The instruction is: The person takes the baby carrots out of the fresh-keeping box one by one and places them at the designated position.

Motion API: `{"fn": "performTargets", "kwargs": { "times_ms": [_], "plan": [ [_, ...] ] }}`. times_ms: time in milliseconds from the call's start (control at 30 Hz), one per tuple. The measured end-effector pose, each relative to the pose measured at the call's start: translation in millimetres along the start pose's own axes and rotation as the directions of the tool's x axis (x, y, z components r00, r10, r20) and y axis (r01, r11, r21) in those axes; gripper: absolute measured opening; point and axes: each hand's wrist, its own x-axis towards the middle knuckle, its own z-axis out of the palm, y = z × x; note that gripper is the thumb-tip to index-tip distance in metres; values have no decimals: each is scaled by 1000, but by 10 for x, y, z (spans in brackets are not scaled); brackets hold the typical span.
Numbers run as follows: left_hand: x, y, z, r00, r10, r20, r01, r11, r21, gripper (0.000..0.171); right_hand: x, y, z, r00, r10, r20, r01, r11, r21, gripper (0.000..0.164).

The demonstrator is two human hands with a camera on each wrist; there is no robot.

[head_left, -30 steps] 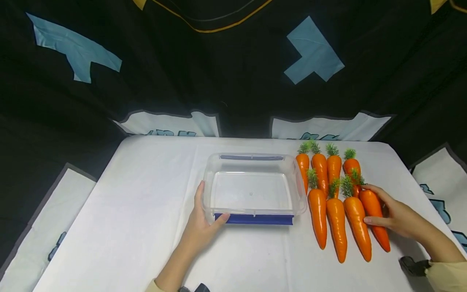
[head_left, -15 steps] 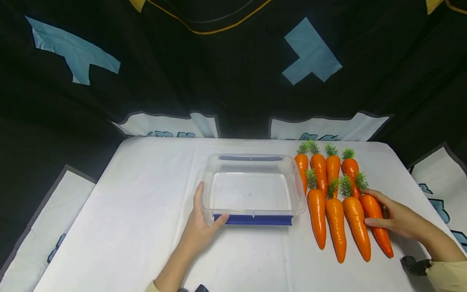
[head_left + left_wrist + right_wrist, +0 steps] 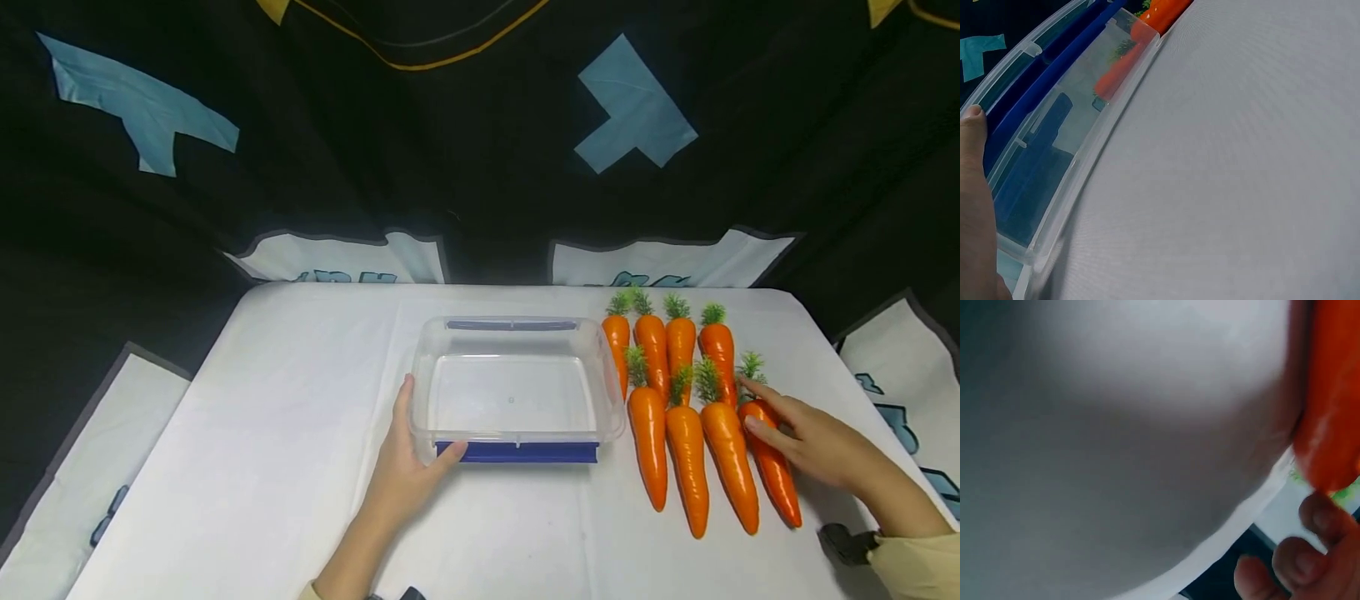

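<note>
My left hand (image 3: pixel 405 467) holds the clear plastic container (image 3: pixel 517 436) by its front left corner, thumb over the blue front latch (image 3: pixel 525 452). Nothing lies inside the container. In the left wrist view the thumb (image 3: pixel 974 134) rests at the latch edge. At the right, my right hand (image 3: pixel 817 437) is over the top of the outermost front carrot (image 3: pixel 777 483), thumb and fingers loosely spread around its leafy end. The right wrist view shows the same carrot (image 3: pixel 1329 394) with loosely bent fingertips (image 3: pixel 1297 562) near its top.
Several shiny carrots with green tops lie in two rows right of the container, a back row (image 3: pixel 681 342) and a front row (image 3: pixel 687 458). They rest on a white-covered table (image 3: pixel 300 400). A dark curtain (image 3: pixel 450 150) hangs behind.
The outermost front carrot has shifted slightly right and toward me, apart from its neighbour. My right thumb has since slid up off its side. The left hand and container stay put.
</note>
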Motion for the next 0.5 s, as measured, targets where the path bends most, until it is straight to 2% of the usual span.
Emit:
{"fn": "performTargets", "kwargs": {
  "times_ms": [167, 300, 400, 500],
  "plan": [
    [7, 15, -10, 1000, 8, -8, -8, 1000, 0, 107, -13, -122, -61, 997, 40, -60, -43, 998, -50, 77],
    [12, 36, -35, 999, 46, -29, -45, 999, 21, 108, -23, -284, -109, 989, 39, -145, -50, 996, -75, 78],
    [16, 38, -73, 994, 89, -65, -86, 995, 41, 104, -41, -470, -155, 974, 52, -220, -78, 991, -110, 81],
    [26, 32, -120, 984, 136, -118, -130, 990, 59, 94, -65, -704, -187, 948, 43, -315, -99, 981, -165, 83]
  ]
}}
